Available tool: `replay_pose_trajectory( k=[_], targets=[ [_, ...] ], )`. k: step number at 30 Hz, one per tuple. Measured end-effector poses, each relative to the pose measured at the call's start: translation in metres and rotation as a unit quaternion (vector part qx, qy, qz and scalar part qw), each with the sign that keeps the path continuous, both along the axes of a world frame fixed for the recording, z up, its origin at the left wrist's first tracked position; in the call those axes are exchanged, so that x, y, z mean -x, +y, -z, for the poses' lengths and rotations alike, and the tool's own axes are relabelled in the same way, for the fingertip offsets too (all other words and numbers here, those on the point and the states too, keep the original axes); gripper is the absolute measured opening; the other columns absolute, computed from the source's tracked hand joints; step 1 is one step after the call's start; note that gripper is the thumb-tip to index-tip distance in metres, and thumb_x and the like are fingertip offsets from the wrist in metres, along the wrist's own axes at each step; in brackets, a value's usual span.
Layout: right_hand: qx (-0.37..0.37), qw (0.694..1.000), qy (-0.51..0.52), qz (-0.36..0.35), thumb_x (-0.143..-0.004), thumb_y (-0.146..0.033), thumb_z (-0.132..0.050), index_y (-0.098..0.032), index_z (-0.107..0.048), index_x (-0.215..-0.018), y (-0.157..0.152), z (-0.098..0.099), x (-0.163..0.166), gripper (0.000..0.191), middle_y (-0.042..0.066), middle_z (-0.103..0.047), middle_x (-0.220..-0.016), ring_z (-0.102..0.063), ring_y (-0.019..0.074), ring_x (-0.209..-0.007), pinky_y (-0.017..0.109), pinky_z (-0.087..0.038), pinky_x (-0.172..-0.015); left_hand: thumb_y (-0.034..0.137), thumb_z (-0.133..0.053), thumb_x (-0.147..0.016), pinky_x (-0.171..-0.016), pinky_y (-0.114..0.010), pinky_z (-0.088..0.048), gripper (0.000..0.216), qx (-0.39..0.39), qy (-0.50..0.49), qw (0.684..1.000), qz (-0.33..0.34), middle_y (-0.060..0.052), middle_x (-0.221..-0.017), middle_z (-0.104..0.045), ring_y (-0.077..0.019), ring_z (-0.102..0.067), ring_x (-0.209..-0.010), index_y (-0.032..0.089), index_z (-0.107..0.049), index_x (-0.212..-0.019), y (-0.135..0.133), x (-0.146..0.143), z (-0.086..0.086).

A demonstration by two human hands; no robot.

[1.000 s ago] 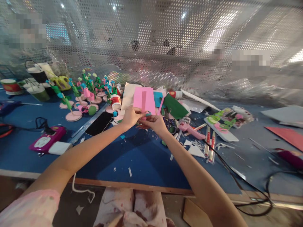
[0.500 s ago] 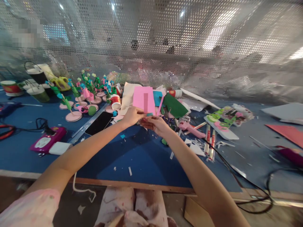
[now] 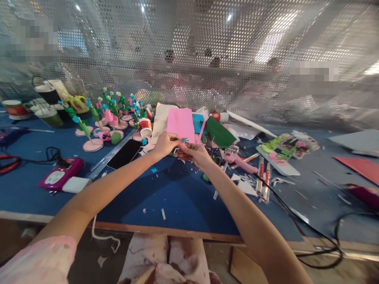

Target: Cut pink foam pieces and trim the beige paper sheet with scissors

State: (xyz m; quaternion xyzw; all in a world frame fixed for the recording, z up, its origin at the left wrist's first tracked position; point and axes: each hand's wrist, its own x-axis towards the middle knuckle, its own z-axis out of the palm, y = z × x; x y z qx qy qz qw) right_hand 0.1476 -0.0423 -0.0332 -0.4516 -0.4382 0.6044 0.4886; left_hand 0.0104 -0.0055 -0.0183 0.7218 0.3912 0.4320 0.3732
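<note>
Small pink piece (image 3: 182,146) sits between both hands' fingertips. Left hand (image 3: 166,146), at nine o'clock, and right hand (image 3: 199,155), at four, both grasp it. The upright strip seen earlier before the pink sheet (image 3: 180,121), twelve o'clock, no longer shows; judged gathered into the fingers, its shaping advanced. Green paper (image 3: 220,132) lies at two.

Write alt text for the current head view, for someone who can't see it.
Left hand and right hand meet at a small pink piece above a blue table. Behind is a pink sheet; at left, a black phone.
</note>
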Motion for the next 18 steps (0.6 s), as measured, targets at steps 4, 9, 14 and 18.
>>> replay_pose_trajectory(
  k=[4,9,14,18],
  targets=[
    [-0.054,0.998,-0.004,0.013,-0.043,-0.039,-0.078,-0.016,-0.054,-0.055,0.000,0.002,0.001,0.035,0.003,-0.067,-0.055,-0.063,0.0159,-0.049,0.024,-0.054,-0.048,0.025,-0.064,-0.062,-0.052,-0.021,-0.039,0.016,0.068,-0.062,0.996,-0.014,0.000,-0.052,-0.057,-0.0102,-0.052,-0.054,0.012,-0.060,-0.054,-0.002,-0.001,-0.001],
    [-0.127,0.990,-0.046,0.029,-0.047,-0.042,-0.075,-0.019,-0.053,-0.056,-0.002,0.005,0.000,0.034,0.001,-0.066,-0.054,-0.064,0.0184,-0.051,0.031,-0.055,-0.052,0.013,-0.067,-0.059,-0.057,-0.024,-0.045,0.007,0.257,-0.155,0.954,0.012,0.000,-0.052,-0.058,-0.0097,-0.055,-0.050,0.011,-0.061,-0.057,-0.009,-0.003,-0.012],
    [-0.193,0.976,-0.084,0.050,-0.047,-0.035,-0.076,-0.019,-0.057,-0.055,-0.003,0.003,-0.001,0.026,0.000,-0.064,-0.052,-0.061,0.0180,-0.049,0.032,-0.053,-0.053,0.005,-0.062,-0.061,-0.057,-0.026,-0.049,0.009,0.394,-0.158,0.905,0.044,0.000,-0.047,-0.057,-0.0096,-0.055,-0.045,0.011,-0.058,-0.056,-0.009,-0.002,-0.013],
    [-0.229,0.963,-0.106,0.096,-0.049,-0.031,-0.074,-0.018,-0.060,-0.054,-0.005,0.000,-0.002,0.020,0.001,-0.064,-0.054,-0.061,0.0169,-0.051,0.031,-0.052,-0.054,0.003,-0.061,-0.062,-0.064,-0.030,-0.051,0.008,0.413,-0.190,0.884,0.108,-0.002,-0.052,-0.061,-0.0121,-0.060,-0.051,0.010,-0.059,-0.060,-0.008,-0.004,-0.004]
  ],
)
